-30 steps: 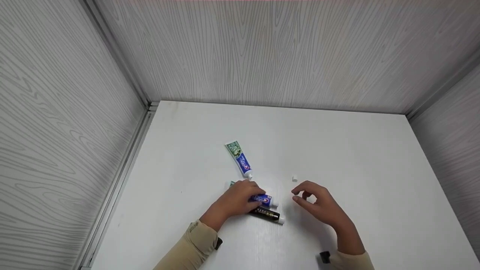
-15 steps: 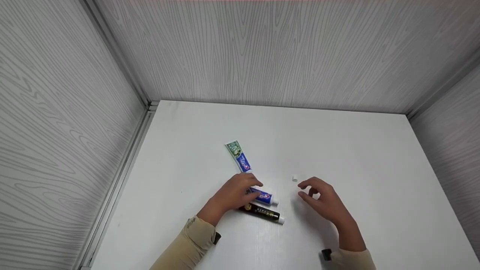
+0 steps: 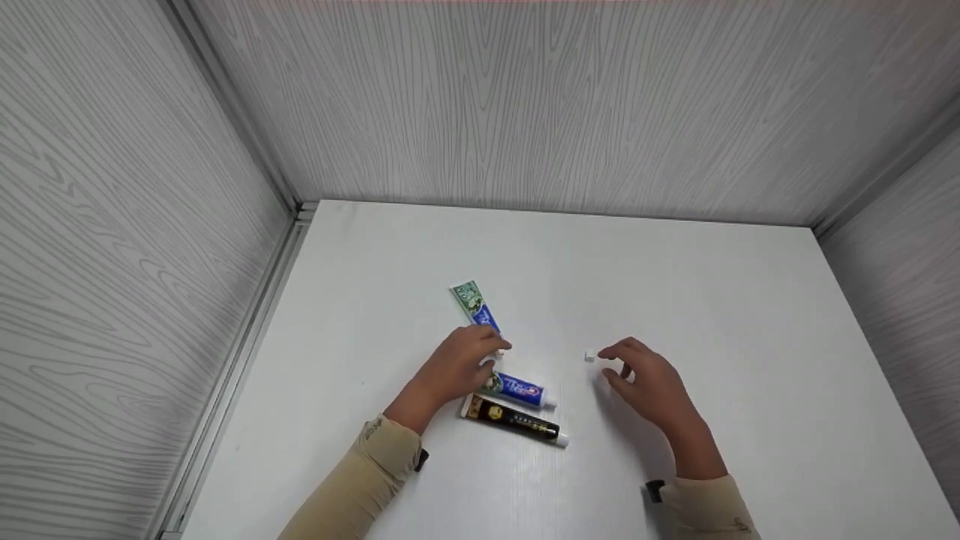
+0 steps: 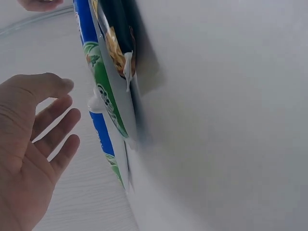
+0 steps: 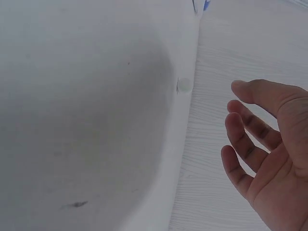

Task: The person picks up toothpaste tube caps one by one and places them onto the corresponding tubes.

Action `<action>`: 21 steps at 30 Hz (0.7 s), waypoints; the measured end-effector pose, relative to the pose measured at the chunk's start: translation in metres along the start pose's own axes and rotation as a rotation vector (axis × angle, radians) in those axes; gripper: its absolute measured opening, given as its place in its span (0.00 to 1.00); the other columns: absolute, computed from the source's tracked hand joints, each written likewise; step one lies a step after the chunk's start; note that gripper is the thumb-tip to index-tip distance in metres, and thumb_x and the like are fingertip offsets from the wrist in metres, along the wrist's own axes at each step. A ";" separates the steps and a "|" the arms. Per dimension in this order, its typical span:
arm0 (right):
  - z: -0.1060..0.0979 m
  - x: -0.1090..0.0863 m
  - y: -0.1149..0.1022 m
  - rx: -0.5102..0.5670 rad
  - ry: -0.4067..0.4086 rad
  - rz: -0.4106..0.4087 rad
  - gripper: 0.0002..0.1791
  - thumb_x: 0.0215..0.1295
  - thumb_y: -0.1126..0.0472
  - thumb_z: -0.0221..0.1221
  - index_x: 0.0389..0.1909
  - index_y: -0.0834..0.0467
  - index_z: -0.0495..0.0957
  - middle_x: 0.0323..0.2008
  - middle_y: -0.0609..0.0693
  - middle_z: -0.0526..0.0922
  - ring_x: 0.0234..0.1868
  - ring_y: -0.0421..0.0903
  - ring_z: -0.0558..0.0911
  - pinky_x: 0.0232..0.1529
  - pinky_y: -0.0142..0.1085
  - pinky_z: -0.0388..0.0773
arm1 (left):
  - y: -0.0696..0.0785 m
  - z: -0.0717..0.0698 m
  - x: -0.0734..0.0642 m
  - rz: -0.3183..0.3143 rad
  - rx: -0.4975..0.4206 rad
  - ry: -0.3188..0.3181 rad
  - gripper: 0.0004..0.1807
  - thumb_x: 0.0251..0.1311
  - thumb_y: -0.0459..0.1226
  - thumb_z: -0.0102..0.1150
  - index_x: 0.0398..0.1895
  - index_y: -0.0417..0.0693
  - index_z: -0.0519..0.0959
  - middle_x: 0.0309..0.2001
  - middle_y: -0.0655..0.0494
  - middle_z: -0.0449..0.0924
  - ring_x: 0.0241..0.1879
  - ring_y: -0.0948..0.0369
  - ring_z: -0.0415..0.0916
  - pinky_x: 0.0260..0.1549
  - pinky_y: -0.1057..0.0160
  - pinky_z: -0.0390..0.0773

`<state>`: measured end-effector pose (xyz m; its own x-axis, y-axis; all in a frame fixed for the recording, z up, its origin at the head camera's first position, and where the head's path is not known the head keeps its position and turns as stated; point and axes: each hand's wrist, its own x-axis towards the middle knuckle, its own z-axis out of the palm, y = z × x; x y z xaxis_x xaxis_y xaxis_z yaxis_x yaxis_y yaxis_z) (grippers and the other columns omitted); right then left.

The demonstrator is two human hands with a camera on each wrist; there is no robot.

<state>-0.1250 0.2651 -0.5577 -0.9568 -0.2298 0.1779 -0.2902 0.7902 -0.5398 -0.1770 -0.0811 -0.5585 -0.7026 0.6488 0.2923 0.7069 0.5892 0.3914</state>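
My left hand (image 3: 454,364) hovers with loosely bent fingers over the far blue-and-green toothpaste tube (image 3: 470,298), hiding its nozzle end in the head view. Just nearer lies a second blue-and-green toothpaste tube (image 3: 521,390), partly under the thumb in that view. A black toothpaste tube (image 3: 517,420) with a white cap lies beside it. In the left wrist view, a gap shows between the left hand (image 4: 33,134) and the tubes. My right hand (image 3: 649,382), fingers loosely curved and holding nothing, is beside a small white cap (image 3: 589,356), also seen as a pale round piece (image 5: 185,85).
All these things lie on a white table (image 3: 675,285). Grey wood-grain panels rise at the back (image 3: 525,112), the left (image 3: 112,262) and the right. A metal strip (image 3: 247,322) runs along the table's left side.
My left hand has let go of the middle toothpaste tube and moved away toward the far tube, uncovering the black one. My right hand has shifted slightly forward and right, close to the white cap.
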 end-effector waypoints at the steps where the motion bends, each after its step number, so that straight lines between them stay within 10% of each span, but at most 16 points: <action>1: 0.001 0.001 0.001 -0.016 0.005 -0.015 0.16 0.65 0.67 0.72 0.52 0.54 0.88 0.48 0.49 0.87 0.34 0.40 0.81 0.34 0.35 0.76 | -0.002 -0.001 0.001 0.003 0.012 -0.001 0.18 0.63 0.26 0.69 0.55 0.45 0.87 0.49 0.52 0.85 0.51 0.54 0.83 0.52 0.54 0.83; 11: 0.015 0.022 0.010 -0.173 0.012 -0.203 0.17 0.60 0.72 0.74 0.49 0.55 0.89 0.46 0.50 0.86 0.32 0.45 0.86 0.34 0.41 0.83 | -0.023 -0.009 0.012 -0.001 0.163 -0.001 0.25 0.62 0.19 0.61 0.59 0.47 0.86 0.56 0.47 0.84 0.61 0.50 0.80 0.69 0.45 0.73; 21: 0.023 0.033 0.007 -0.235 -0.069 -0.234 0.17 0.60 0.73 0.72 0.48 0.55 0.90 0.49 0.52 0.86 0.34 0.50 0.87 0.38 0.48 0.84 | -0.035 -0.008 0.023 -0.011 0.142 -0.155 0.29 0.64 0.29 0.72 0.69 0.46 0.80 0.70 0.38 0.75 0.72 0.42 0.72 0.74 0.46 0.69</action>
<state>-0.1585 0.2499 -0.5743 -0.8659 -0.4522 0.2140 -0.4981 0.8190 -0.2849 -0.2190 -0.0908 -0.5585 -0.6970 0.7019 0.1465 0.7114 0.6514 0.2638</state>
